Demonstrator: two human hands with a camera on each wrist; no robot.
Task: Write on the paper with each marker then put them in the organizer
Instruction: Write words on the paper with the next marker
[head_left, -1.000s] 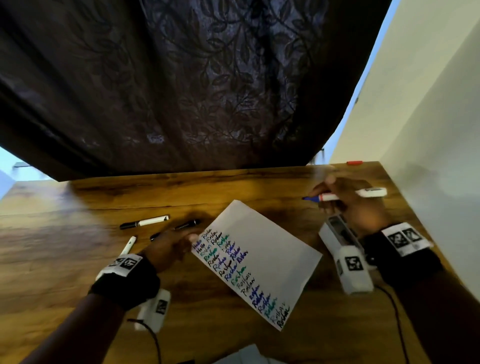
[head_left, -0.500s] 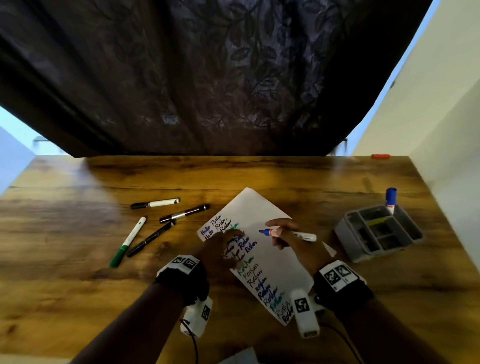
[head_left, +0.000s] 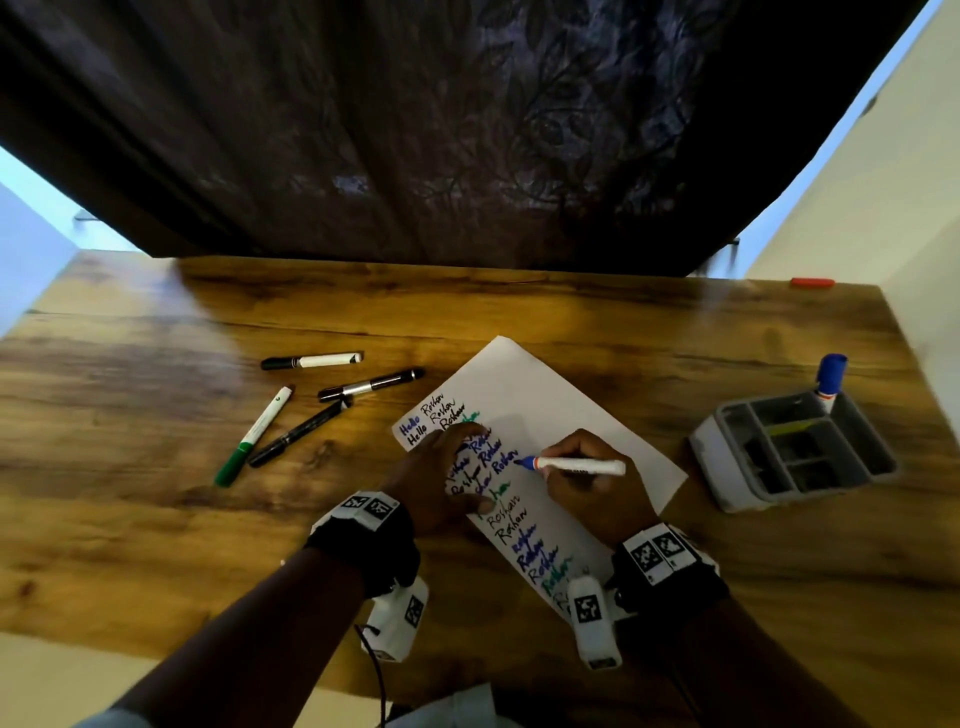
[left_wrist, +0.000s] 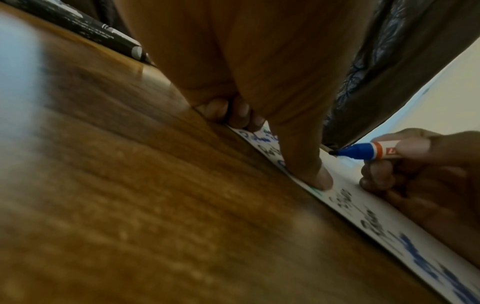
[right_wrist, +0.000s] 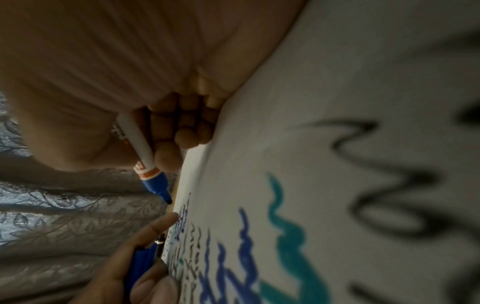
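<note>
A white paper with lines of blue, green and black writing lies slanted on the wooden table. My right hand grips an uncapped blue marker, whose tip is at the paper beside the blue words. My left hand presses the paper's left edge, thumb flat on the sheet. In the right wrist view it holds a blue cap in its fingers. The grey organizer stands at the right with one blue-capped marker upright in it.
Several loose markers lie left of the paper: a white one with a black cap, a black-and-silver one, a green-capped one and a black one. A small red object sits at the far right edge. A dark curtain hangs behind.
My right hand carried the blue marker from over the organizer down to the paper. My left hand slid from the paper's corner onto its written left side. The head view swung right.
</note>
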